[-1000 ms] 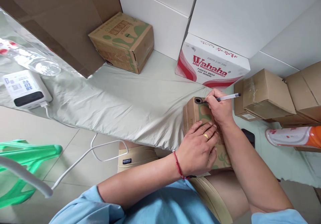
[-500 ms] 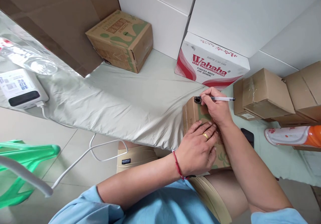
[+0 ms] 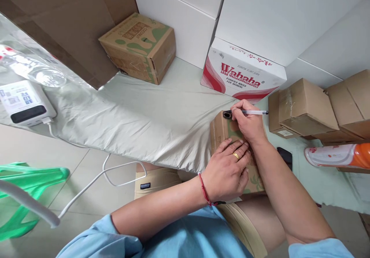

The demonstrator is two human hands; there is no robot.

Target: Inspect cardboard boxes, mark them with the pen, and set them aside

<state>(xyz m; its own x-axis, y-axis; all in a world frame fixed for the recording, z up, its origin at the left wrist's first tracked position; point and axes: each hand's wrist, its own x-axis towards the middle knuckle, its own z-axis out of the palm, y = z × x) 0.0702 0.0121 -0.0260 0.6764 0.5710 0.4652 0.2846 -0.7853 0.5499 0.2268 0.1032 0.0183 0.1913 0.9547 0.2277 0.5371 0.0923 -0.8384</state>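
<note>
A Wahaha carton (image 3: 243, 75) stands near brown boxes (image 3: 308, 105).

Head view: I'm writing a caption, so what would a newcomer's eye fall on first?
Probably the red-and-white carton at the back, right of the middle. In front of it, the right hand holds a pen by a dark spot on a brown box, and the left hand lies on that box. Bright green plastic at the lower left stands out too.
</note>
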